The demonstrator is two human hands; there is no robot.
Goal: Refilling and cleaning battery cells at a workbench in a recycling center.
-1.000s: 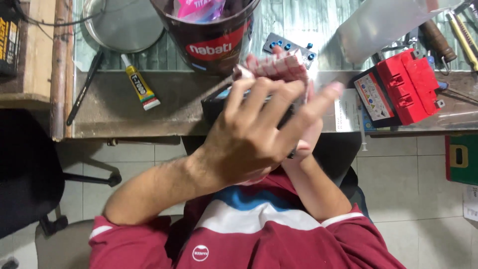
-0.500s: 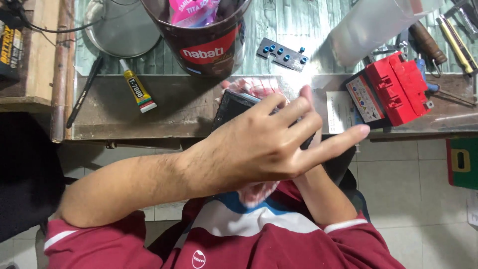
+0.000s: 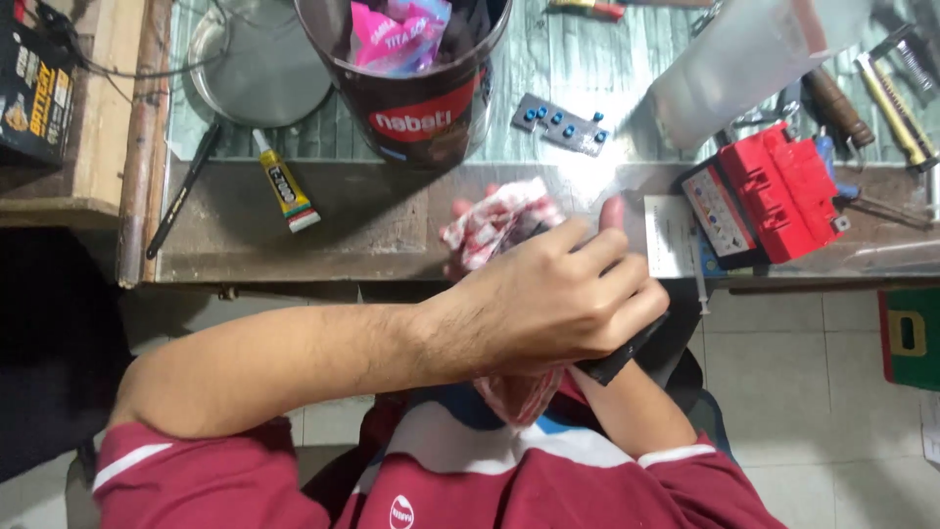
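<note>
My left hand (image 3: 558, 304) reaches across from the left, its fingers curled over a flat black object (image 3: 619, 359) whose edge sticks out below the knuckles. A red-and-white patterned cloth (image 3: 497, 221) bunches above that hand, and more of it hangs under the wrist. My right hand (image 3: 613, 212) lies underneath and is mostly hidden. Only its fingertips show beside the cloth, and its forearm rises from the lower right. Both hands are over the near edge of the worktable (image 3: 392, 230), in front of my maroon shirt.
On the table stand a dark round tub (image 3: 411, 118) with pink packets, a glue tube (image 3: 284, 184), a blister strip of blue pills (image 3: 560, 125), a red battery (image 3: 774, 191), a round metal lid (image 3: 259, 64), a black rod (image 3: 181, 191) and hand tools (image 3: 886, 88) at the far right.
My left hand's fingers, spread flat over the cloth before, have curled down and gripped the black object. The view has shifted, so the table things sit higher and closer.
</note>
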